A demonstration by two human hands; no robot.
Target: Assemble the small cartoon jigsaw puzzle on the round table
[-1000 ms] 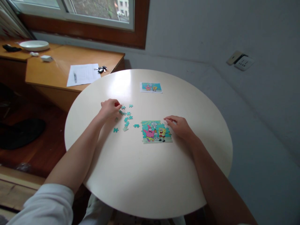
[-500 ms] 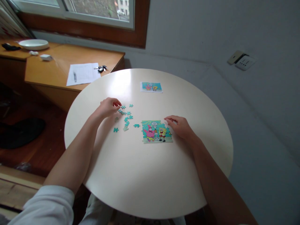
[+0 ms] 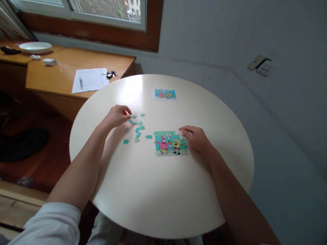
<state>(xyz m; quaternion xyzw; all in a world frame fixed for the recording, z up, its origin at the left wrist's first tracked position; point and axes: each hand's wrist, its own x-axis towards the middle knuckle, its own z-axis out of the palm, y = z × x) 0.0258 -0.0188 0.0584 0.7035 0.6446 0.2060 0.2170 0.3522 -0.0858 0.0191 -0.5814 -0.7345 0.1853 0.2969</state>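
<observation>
A: How does the partly joined, flat teal jigsaw puzzle point(image 3: 167, 146) look?
B: It has a pink star-shaped figure, a pale long-nosed one in the middle and a yellow square one. The lower edge runs straight; the upper right is stepped and ragged. It lies near the middle of the glossy white rounded table point(image 3: 143, 190).

A: Any containers?
B: One: a shallow round white dish point(image 3: 35, 48) on the orange-brown wooden desk point(image 3: 61, 76). I can't tell what it holds.

A: Count the rest.
B: About a dozen small teal loose pieces point(image 3: 138, 135), left of the puzzle; some crowd together, so the exact number is unclear. One lies just beside the puzzle's left edge. One small rectangular picture card point(image 3: 165, 94), printed with similar figures, lies toward the table's far side. On the desk, one white paper sheet point(image 3: 89, 80) carries one slim dark pen point(image 3: 81, 83), with one bunch of dark keys point(image 3: 109, 74) at its corner.

A: And the fingers?
B: The bare left hand point(image 3: 118, 115) is curled at the upper left of the loose pieces, thumb and forefinger close; whether they grip one, I can't tell. The bare right hand point(image 3: 195, 137) is half-curled beside the puzzle's upper right corner; its grip is unclear too.
</observation>
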